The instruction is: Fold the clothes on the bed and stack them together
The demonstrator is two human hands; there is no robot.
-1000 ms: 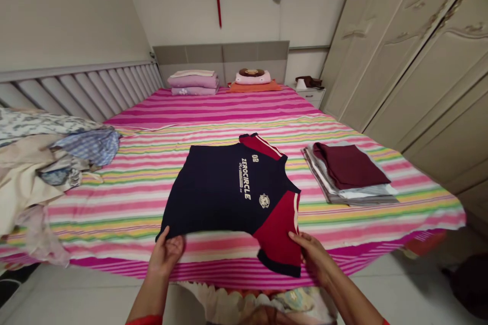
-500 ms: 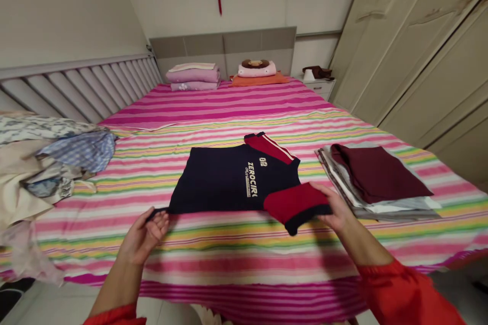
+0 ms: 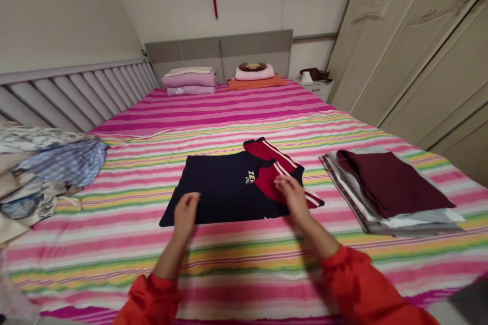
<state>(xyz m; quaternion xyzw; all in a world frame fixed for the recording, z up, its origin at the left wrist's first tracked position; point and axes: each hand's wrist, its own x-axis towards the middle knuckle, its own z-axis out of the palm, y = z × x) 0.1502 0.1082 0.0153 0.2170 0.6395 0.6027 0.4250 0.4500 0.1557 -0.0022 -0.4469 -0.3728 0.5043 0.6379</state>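
Observation:
A navy T-shirt [image 3: 224, 188] with red sleeves, white stripes and pale lettering lies flat on the bed. Its near side is folded inward, so the near red sleeve [image 3: 268, 183] rests across the chest and covers part of the lettering. My left hand [image 3: 185, 212] is over the shirt's near edge by the hem, fingers curled together, with no cloth visible in them. Over the folded sleeve is my right hand [image 3: 293, 194], its fingers loosely bent and slightly apart, holding nothing that I can see. Whether the fingertips touch the fabric is unclear.
A stack of folded clothes [image 3: 392, 185], maroon on top, lies at the right. Loose clothes [image 3: 57, 162] are heaped at the left. Folded bedding [image 3: 190, 81] and a pink pillow [image 3: 254, 73] stand by the headboard. Wardrobe doors [image 3: 427, 45] line the right side.
The shirt's near side and sleeve have been folded over onto its front. Both hands have moved inward and away from me, letting go of the sleeve and, apparently, the hem corner.

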